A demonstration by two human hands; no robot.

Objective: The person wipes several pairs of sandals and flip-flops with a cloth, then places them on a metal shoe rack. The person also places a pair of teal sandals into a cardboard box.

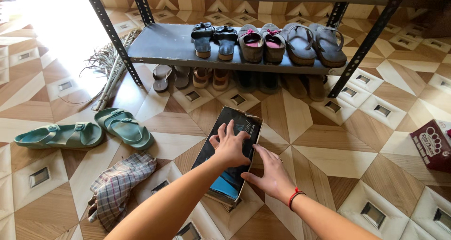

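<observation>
A dark shoebox (244, 122) with a blue end lies on the patterned floor in front of me. My left hand (229, 146) rests flat on its lid with fingers spread. At the box's right edge sits my right hand (269, 173), a red band on its wrist, fingers touching the side of the lid. Neither hand grips anything that I can see.
A metal rack (164, 45) ahead carries several sandals and slippers, with more pairs beneath. Two teal sandals (124, 126) lie left, near a broom (110, 75). A checked cloth (120, 186) lies lower left. A maroon box (432, 143) sits far right.
</observation>
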